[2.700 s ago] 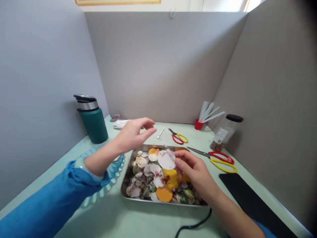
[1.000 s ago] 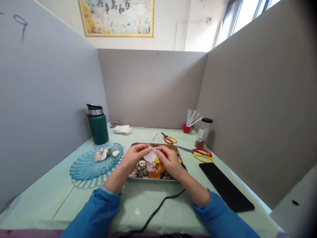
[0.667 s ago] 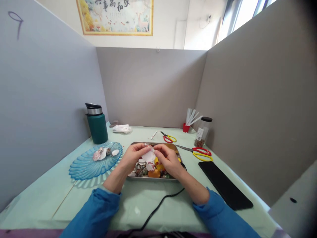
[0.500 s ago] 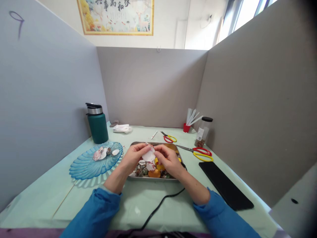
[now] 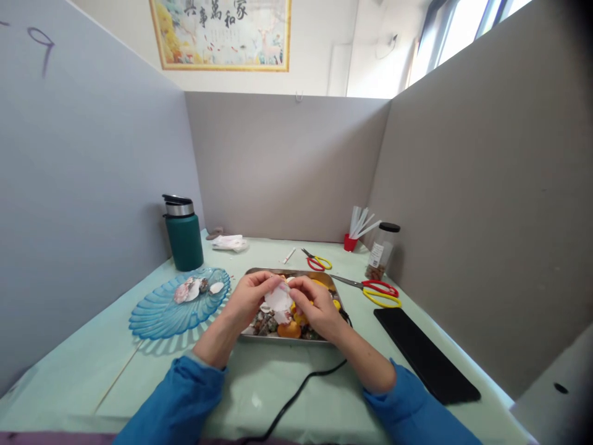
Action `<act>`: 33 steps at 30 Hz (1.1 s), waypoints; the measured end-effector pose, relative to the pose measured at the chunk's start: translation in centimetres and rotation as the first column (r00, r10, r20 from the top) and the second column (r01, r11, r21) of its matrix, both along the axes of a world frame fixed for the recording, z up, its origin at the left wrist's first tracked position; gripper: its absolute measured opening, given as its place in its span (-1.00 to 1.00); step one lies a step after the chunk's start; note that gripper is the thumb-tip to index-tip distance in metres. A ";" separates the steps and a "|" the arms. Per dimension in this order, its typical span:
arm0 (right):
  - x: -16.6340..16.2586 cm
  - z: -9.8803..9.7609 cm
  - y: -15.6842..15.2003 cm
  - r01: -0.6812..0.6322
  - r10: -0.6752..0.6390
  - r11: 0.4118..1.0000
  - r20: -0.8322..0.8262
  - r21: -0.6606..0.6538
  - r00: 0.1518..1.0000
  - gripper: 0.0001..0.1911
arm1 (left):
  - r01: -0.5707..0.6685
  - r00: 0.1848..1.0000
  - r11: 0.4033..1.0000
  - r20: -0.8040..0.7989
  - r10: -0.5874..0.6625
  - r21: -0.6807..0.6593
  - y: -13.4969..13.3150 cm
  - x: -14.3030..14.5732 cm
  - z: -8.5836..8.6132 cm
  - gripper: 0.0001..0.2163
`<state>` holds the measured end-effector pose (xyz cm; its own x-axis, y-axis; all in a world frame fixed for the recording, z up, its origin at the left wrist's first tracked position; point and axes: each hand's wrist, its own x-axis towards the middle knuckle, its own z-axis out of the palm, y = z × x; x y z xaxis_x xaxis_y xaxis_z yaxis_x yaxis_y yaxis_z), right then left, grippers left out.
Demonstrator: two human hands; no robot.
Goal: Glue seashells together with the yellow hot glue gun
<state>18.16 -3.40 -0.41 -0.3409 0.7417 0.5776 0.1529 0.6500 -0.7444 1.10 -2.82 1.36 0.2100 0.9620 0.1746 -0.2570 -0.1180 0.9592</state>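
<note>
My left hand (image 5: 248,296) and my right hand (image 5: 315,306) meet above a metal tray (image 5: 324,279) heaped with several shells, white, orange and dark. Both pinch the same white shell (image 5: 278,298), the left at its upper left edge, the right at its right side. Something yellow (image 5: 296,316) shows just below my right fingers; I cannot make out what it is. To the left lies a blue scalloped glass dish (image 5: 162,309) holding a few shells (image 5: 192,288).
A green flask (image 5: 182,235) stands at back left, a white cloth (image 5: 229,242) behind the tray. Two red-and-yellow scissors (image 5: 378,290) (image 5: 315,261), a red cup of white sticks (image 5: 352,238), a jar (image 5: 380,252) and a black slab (image 5: 424,352) lie right. A black cable (image 5: 301,389) runs toward me.
Since 2.7 s ago the left hand came in from the air to join the right on the white shell. Over the last second both hands stay together, barely shifting.
</note>
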 end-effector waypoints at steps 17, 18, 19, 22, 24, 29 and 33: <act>0.2 0.4 -0.6 0.052 -0.049 0.998 0.076 -0.031 0.996 -0.73 | -0.002 0.999 0.999 -0.053 0.005 0.049 -0.2 0.2 0.0 -0.75; 0.2 0.4 -0.5 0.050 -0.047 0.997 0.054 -0.052 0.997 -0.72 | -0.004 0.999 0.998 -0.051 0.007 0.055 -0.3 0.2 0.0 -0.74; 0.2 0.3 -0.4 0.050 -0.047 0.997 0.038 -0.066 0.998 -0.72 | -0.007 0.999 0.998 -0.049 0.010 0.056 -0.3 0.2 0.0 -0.75; 0.2 0.1 -0.3 0.058 -0.056 0.995 0.032 -0.081 0.998 -0.71 | -0.016 0.999 0.999 -0.042 0.018 0.047 -0.2 0.1 0.0 -0.78; 0.2 0.1 -0.3 0.075 -0.071 0.994 0.045 -0.080 0.996 -0.71 | -0.017 0.999 0.999 -0.030 0.018 0.050 -0.2 0.1 0.0 -0.79; 0.0 0.3 -0.4 0.125 -0.127 0.992 0.052 0.026 0.991 -0.76 | -0.046 0.999 0.999 -0.005 0.046 0.029 -0.2 0.1 0.0 -0.79; -0.1 0.2 -0.4 0.094 -0.095 0.995 0.032 0.033 0.995 -0.75 | -0.038 0.998 0.999 -0.040 0.039 0.029 -0.3 0.1 0.0 -0.78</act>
